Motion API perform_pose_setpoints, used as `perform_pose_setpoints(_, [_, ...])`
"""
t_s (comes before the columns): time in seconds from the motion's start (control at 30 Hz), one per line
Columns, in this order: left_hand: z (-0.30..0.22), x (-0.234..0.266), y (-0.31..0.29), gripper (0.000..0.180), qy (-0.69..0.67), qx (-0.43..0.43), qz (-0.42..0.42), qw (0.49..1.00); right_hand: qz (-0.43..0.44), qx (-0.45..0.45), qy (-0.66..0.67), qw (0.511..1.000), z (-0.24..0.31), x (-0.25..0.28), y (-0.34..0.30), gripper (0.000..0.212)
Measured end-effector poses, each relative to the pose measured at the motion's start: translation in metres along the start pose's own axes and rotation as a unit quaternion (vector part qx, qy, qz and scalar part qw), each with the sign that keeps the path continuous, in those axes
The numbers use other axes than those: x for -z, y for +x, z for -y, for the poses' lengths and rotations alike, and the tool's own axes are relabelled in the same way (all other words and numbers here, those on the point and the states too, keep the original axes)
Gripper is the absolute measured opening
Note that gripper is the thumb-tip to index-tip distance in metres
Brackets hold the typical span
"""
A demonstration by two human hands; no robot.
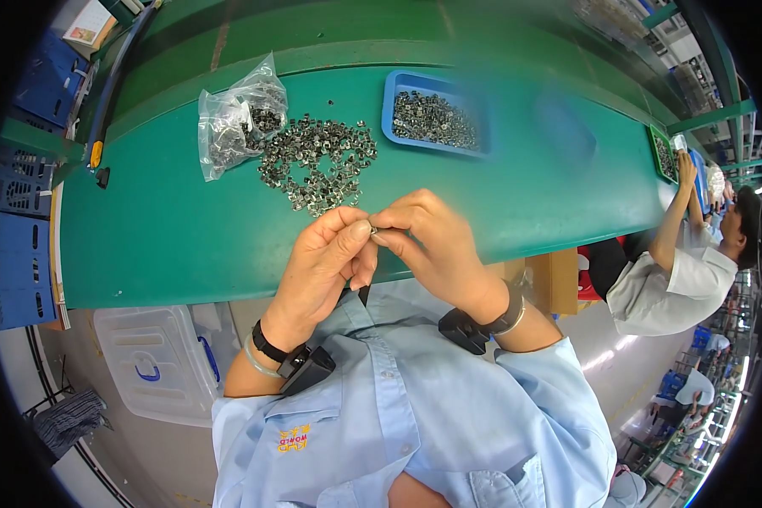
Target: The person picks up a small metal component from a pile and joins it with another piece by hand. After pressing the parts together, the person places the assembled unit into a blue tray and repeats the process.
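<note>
My left hand (334,252) and my right hand (427,241) meet at the near edge of the green table. Between their fingertips they pinch a small metal part (373,229), mostly covered by the fingers. Just beyond the hands lies a loose pile of small shiny metal parts (317,161). A clear plastic bag (220,135) with more of these parts rests against the pile's left side. Farther right stands a blue tray (389,127) holding many similar metal parts.
The green tabletop (161,245) curves across the view. A yellow-handled cutter (96,154) lies at its left edge. Below stands a clear lidded box (157,364). Blue crates (17,271) are stacked at left. A co-worker (677,288) sits at right by a green tray (663,154).
</note>
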State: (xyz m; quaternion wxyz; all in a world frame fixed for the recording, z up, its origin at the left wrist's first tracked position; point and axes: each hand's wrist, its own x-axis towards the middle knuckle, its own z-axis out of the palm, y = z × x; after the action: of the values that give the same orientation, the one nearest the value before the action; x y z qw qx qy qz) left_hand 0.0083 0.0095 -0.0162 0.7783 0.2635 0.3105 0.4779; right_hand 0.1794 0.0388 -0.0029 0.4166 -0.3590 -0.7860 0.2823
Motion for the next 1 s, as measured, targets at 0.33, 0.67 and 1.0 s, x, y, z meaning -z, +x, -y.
perform_pose_setpoints(0.33, [-0.003, -0.013, -0.003, 0.017, 0.008, -0.016, -0.030, 0.999, -0.030, 0.036, -0.041, 0.998, 0.001, 0.001, -0.003, 0.019])
perform_pose_setpoints(0.67, [0.003, -0.010, -0.001, 0.015, -0.071, -0.011, 0.023, 0.997, -0.037, 0.044, 0.023, 0.998, 0.005, 0.003, -0.010, 0.020])
perform_pose_setpoints(1.0, [-0.007, -0.021, -0.003, 0.015, 0.153, -0.047, -0.080, 0.984, -0.003, 0.068, -0.073, 0.995, 0.000, 0.011, -0.006, 0.020])
